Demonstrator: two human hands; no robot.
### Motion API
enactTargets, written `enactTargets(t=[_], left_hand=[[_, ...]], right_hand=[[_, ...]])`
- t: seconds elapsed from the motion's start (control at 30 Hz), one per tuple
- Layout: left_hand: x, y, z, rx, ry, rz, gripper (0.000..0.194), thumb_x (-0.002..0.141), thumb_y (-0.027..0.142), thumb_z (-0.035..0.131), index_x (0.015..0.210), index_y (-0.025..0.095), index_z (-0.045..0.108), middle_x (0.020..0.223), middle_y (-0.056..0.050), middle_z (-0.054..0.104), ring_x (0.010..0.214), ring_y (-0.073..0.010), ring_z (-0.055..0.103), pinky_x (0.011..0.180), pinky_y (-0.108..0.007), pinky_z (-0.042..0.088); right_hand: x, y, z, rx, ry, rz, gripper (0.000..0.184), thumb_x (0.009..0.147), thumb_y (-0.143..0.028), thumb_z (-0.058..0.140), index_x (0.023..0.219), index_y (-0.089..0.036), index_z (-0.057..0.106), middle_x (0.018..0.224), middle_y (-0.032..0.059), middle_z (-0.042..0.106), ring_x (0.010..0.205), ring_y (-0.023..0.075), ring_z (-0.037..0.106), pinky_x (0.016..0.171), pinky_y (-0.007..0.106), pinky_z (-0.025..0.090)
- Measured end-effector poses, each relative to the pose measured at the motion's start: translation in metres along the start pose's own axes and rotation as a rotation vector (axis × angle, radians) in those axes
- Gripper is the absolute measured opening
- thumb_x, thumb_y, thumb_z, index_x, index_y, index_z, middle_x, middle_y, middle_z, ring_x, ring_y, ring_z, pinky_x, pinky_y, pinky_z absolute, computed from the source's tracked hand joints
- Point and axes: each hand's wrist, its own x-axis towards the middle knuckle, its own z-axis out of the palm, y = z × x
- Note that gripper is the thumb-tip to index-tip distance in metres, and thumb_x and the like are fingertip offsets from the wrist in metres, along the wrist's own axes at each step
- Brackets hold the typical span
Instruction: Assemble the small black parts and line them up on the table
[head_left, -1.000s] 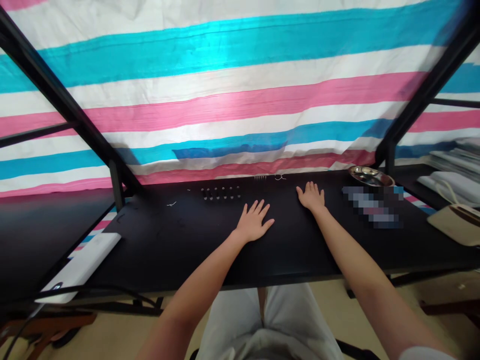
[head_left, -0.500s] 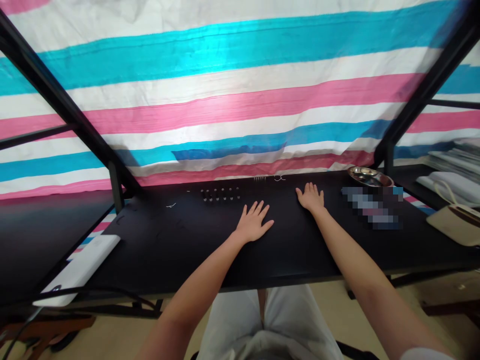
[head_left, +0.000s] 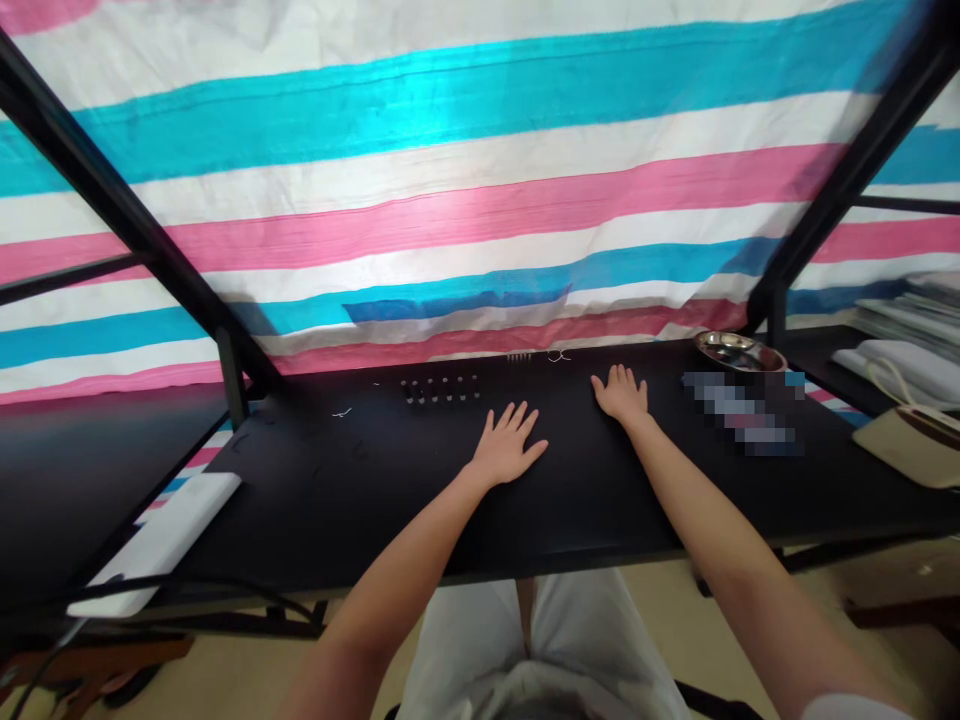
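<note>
Head view, the only one. Landmark: the peg array (head_left: 439,390), small dark pieces with bright ends, upright as far as I can tell, on the black table (head_left: 585,500).

Left hand (head_left: 506,448): palm down, nearer the person than the array and just right of it, fingers apart, nothing held. Right hand (head_left: 622,395): farther right of the array, palm down, fingers apart, also bare.

Risks, my judgement: a leftward or forward sweep of the left hand could knock the array over. A bump to the table could do likewise; narrow bases would be the cause. White thread (head_left: 559,356), behind and right of the array, could slip off the back edge. Cable (head_left: 202,580) crosses the white slab (head_left: 169,535), well left of the array; a snag might drag it, as its near end seems to overhang.

Counts:
- hands: 2
- array: 6 columns, 2 bright spots each; can't tell if 6 pieces or 12
- small row (head_left: 519,357) behind-right of array: several, too small to count
- white scraps (head_left: 342,412) left of array: 2
- metal dish (head_left: 772,360), far right of array: 1
- slab: 1
- beige pouch (head_left: 911,445), beyond dish: 1
</note>
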Motion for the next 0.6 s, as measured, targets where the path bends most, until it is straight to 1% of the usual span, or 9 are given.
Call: enactTargets(t=[0.2,0.6], left_hand=[[0.0002,-0.0006,0.0024,0.005,0.009,0.0,0.065,0.086,0.06,0.016,0.141,0.026,0.021,0.149,-0.003,0.016,0.136,-0.0254,0.01,0.108,-0.052,0.01],[-0.0001,-0.0007,0.0029,-0.005,0.015,0.004,0.066,0.085,0.061,0.015,0.14,0.024,0.022,0.148,-0.004,0.016,0.136,-0.0252,0.01,0.108,-0.053,0.01]], right_hand=[[-0.0018,-0.0012,-0.0023,0.002,-0.002,0.0,0.072,0.088,-0.051,0.011,0.14,-0.003,0.019,0.147,0.0142,0.016,0.135,0.0249,0.011,0.107,0.048,0.009],[-0.0014,-0.0014,-0.0025,-0.002,-0.006,-0.002,0.071,0.088,-0.05,0.012,0.14,-0.003,0.019,0.147,0.0133,0.016,0.135,0.0249,0.011,0.107,0.049,0.009]])
